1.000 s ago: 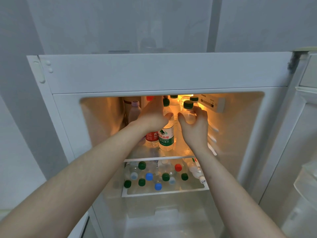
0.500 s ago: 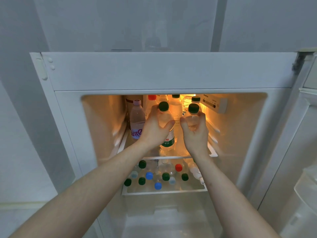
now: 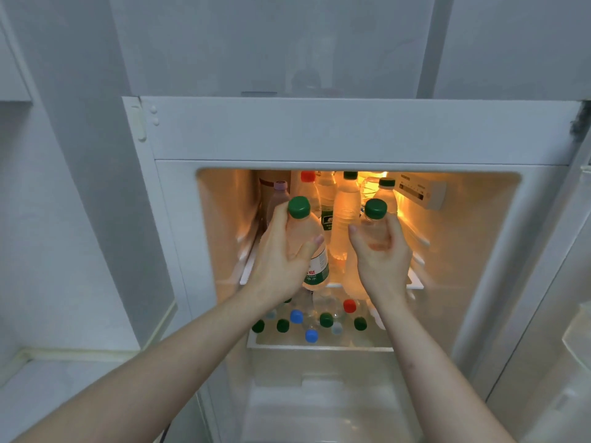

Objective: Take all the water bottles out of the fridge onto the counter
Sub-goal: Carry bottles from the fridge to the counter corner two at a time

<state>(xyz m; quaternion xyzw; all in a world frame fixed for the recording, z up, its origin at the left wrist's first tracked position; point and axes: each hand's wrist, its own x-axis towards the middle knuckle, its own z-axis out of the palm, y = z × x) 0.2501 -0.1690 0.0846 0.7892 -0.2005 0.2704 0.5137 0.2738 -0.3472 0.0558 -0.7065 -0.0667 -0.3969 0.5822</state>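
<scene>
The open fridge (image 3: 351, 135) glows orange inside. My left hand (image 3: 281, 254) grips a green-capped water bottle with a green label (image 3: 315, 266) at the mouth of the upper shelf. My right hand (image 3: 380, 254) grips a second green-capped bottle (image 3: 375, 209), held beside the first. Behind them on the upper shelf (image 3: 415, 282) stand several more bottles, among them a red-capped one (image 3: 308, 183) and a pink-capped one (image 3: 280, 195). On the lower shelf (image 3: 319, 346) several bottles show green, blue and red caps.
The fridge door (image 3: 572, 330) stands open at the right with door bins. A pale counter surface (image 3: 48, 394) lies at the lower left, next to a white wall panel. A control box (image 3: 422, 193) hangs on the fridge's upper right inner wall.
Both hands have drawn back from deep in the upper shelf toward me, each bringing a green-capped bottle out to the fridge opening. The view has shifted slightly left.
</scene>
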